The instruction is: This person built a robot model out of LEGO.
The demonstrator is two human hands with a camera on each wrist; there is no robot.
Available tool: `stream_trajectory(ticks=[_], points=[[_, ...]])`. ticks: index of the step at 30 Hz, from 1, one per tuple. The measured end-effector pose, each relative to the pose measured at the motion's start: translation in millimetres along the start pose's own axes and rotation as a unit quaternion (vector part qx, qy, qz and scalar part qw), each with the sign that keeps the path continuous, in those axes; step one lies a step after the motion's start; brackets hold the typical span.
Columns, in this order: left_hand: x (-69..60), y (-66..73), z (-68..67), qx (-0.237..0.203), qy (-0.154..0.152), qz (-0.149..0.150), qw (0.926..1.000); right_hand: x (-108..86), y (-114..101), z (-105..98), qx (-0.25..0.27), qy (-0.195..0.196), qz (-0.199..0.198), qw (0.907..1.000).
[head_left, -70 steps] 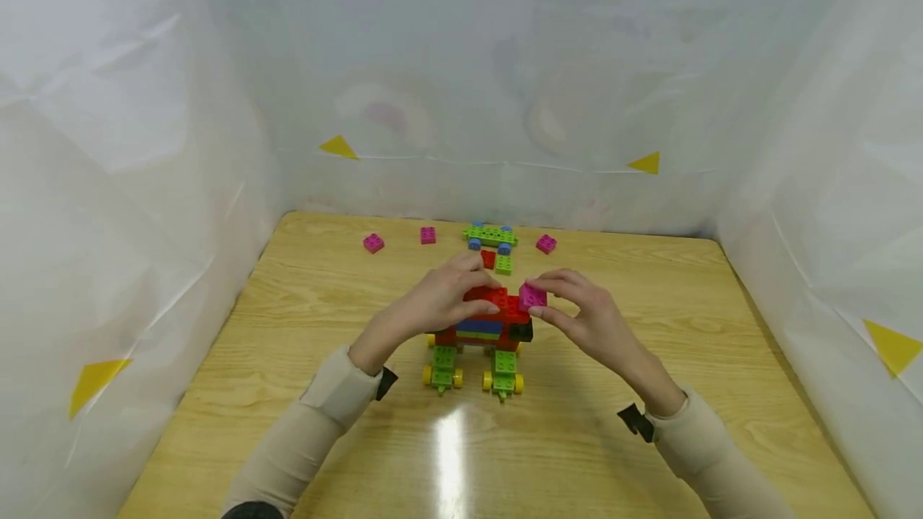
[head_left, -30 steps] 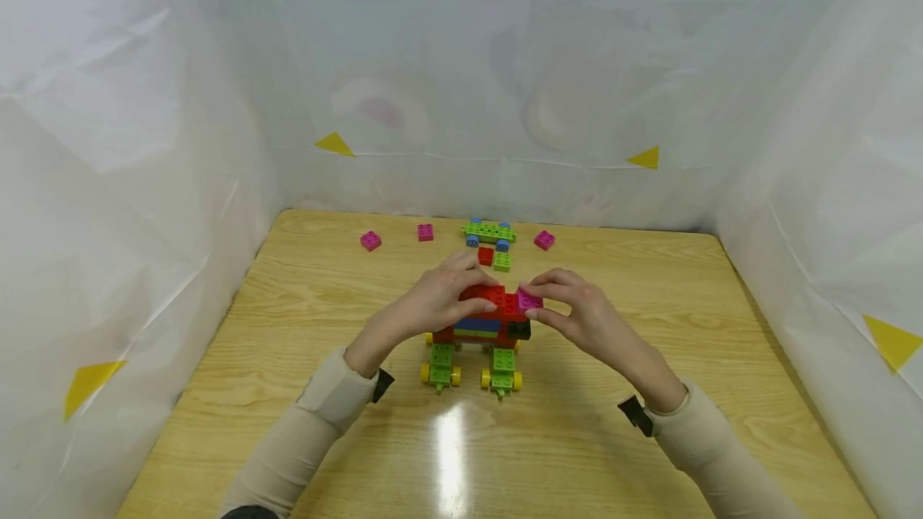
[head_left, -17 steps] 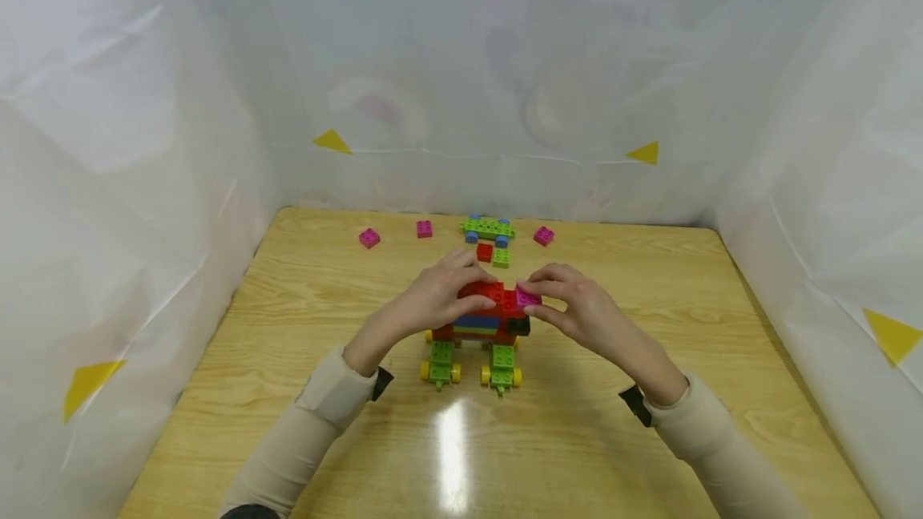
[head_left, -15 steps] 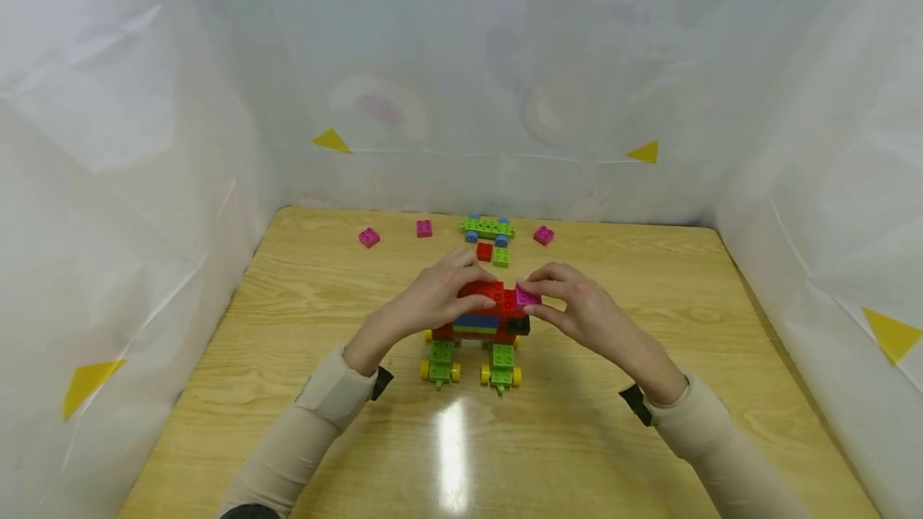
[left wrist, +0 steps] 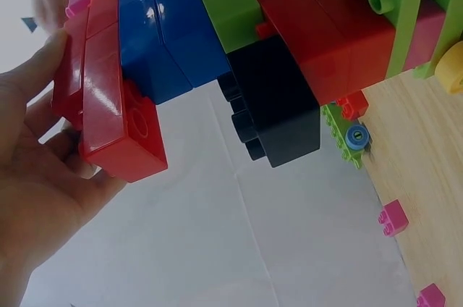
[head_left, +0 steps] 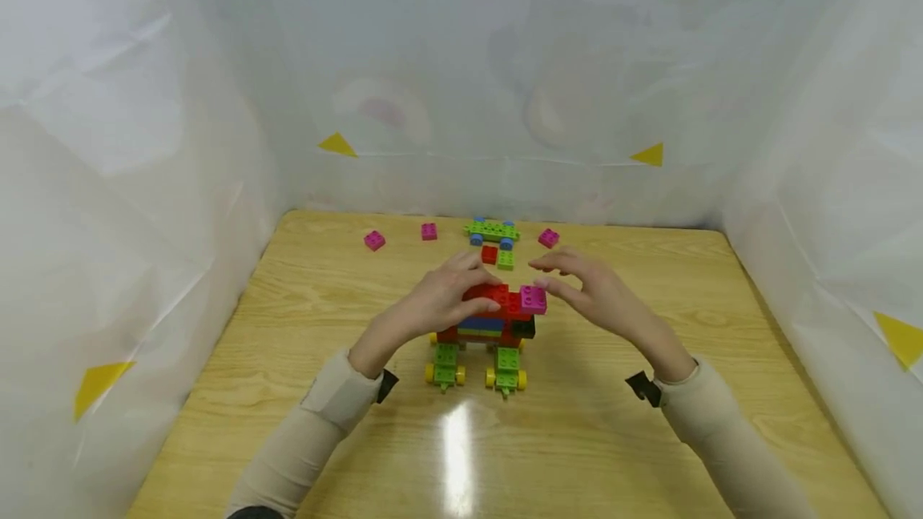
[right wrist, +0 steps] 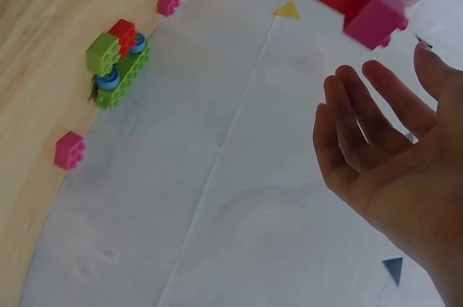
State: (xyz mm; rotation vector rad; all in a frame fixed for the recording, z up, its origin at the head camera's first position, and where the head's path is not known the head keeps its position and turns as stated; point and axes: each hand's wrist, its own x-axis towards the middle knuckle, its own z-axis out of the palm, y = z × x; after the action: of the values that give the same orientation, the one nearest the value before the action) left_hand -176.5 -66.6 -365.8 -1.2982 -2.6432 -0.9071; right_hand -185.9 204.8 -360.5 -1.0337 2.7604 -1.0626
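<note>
A toy-brick model stands mid-table on green wheeled bases (head_left: 445,359) with yellow wheels. Its body has red, blue and green bricks, and a black brick (left wrist: 275,101) juts from one side. My left hand (head_left: 440,299) grips the red bricks (left wrist: 108,97) on top between thumb and fingers. At the model's upper right end a pink brick (head_left: 534,299) sits on the red ones, its studs up. Just right of that brick, my right hand (head_left: 606,295) is held apart from it, thumb and fingers spread with nothing between them, as the right wrist view (right wrist: 391,140) also shows.
Behind the model lie a green wheeled base (head_left: 492,231) with blue wheels, a small red brick (head_left: 489,255) and a light green brick (head_left: 506,260). Loose pink bricks lie at the back left (head_left: 374,240) and back right (head_left: 549,238). White sheeting (head_left: 461,102) encloses the table.
My right hand pinched the pink brick and lowered it onto the model's right end. It has since let go and moved slightly up and right. My left hand keeps its grip.
</note>
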Motion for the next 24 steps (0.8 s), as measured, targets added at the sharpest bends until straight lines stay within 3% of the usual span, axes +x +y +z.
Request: stream_trajectory(ticks=[5, 12, 18, 24], points=[[2.2, 1.7, -0.9, 0.007, 0.008, 0.002, 0.9999, 22.3, 56, -4, -0.015, 0.027, 0.046, 0.9985], [1.8, 3.0, 0.6, 0.016, -0.004, 0.003, 0.9999, 34.3, 128, 11, -0.053, 0.044, 0.119, 0.9905], [-1.4, 0.9, 3.6, 0.011, -0.002, 0.002, 0.9999, 50.7, 161, 28, -0.077, 0.017, 0.180, 0.9805], [-1.7, -0.7, 4.3, 0.006, 0.005, 0.010, 0.9999, 69.8, 176, 46, -0.135, -0.026, 0.206, 0.9688]])
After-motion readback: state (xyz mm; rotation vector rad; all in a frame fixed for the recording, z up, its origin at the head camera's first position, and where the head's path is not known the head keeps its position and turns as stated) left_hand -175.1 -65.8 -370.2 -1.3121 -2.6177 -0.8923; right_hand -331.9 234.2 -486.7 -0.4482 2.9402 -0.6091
